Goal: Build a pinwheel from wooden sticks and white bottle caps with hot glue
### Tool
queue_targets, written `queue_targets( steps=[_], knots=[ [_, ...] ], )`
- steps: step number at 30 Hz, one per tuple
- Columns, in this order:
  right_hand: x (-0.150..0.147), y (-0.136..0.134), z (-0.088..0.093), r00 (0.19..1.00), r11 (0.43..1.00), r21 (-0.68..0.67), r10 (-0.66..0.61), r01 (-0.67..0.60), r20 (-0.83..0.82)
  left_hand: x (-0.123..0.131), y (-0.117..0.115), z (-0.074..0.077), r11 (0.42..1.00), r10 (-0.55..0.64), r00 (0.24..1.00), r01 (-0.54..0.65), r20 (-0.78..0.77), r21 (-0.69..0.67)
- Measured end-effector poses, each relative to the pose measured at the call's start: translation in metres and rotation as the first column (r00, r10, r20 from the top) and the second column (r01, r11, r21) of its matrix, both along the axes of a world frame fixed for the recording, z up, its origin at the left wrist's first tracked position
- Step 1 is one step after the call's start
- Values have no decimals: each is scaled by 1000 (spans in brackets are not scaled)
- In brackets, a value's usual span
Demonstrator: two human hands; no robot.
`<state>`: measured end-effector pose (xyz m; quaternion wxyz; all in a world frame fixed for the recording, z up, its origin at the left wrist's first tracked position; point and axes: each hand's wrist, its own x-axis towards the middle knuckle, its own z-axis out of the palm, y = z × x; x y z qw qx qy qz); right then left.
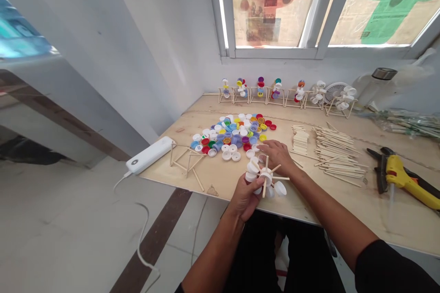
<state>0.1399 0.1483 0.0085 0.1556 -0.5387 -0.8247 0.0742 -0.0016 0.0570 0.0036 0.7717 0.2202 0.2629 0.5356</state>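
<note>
My left hand [245, 194] is closed round a wheel of wooden sticks and white bottle caps [266, 176], holding it above the table's front edge. Sticks radiate from its white hub; white caps sit on several of them, while other stick ends are bare. My right hand [277, 154] reaches just behind the wheel, fingers stretched toward the near right edge of a heap of coloured bottle caps [237, 135]. White caps lie by its fingertips; whether it touches one I cannot tell. A small frame of sticks [187, 160] stands left of the wheel.
Short sticks [300, 140] and longer sticks [338, 155] lie to the right, then a yellow glue gun [409, 183] and black-handled pliers [380, 171]. Finished cap wheels on stick stands [260, 89] line the wall. A white power bank [150, 154] with a cable rests at the left edge.
</note>
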Motion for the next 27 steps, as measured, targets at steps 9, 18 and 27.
queue_targets(
  steps=[9, 18, 27],
  knots=[
    [20, -31, 2, 998, 999, -14, 36, -35, 43, 0, -1, 1, 1000, 21, 1000, -21, -21, -10],
    [32, -67, 10, 991, 993, -6, 119, -120, -60, 1, -1, -2, 1000, 10, 1000, -11, 26, 10],
    [21, -36, 9, 989, 999, 26, -18, 22, -149, 1, 0, -4, 1000, 20, 1000, -20, 13, 12]
  ],
)
